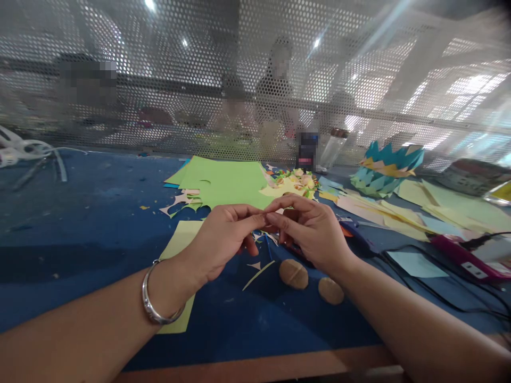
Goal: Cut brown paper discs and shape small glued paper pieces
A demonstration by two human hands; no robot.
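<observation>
My left hand and my right hand meet above the middle of the blue table. Thumbs and fingertips of both are pinched together, and whatever sits between them is too small or hidden to make out. Below my right hand lie two brown discs, one with a raised strip across it. A thin pale green paper strip and small paper scraps are beside them. Under my left wrist, which wears a silver bangle, is a pale yellow-green paper sheet. Green paper with cut-out edges lies beyond my hands.
A perforated metal screen stands behind the table, with people beyond it. To the right are a blue zigzag paper crown, stacked paper strips, a magenta power strip and black cables. White scissors-like handles lie far left.
</observation>
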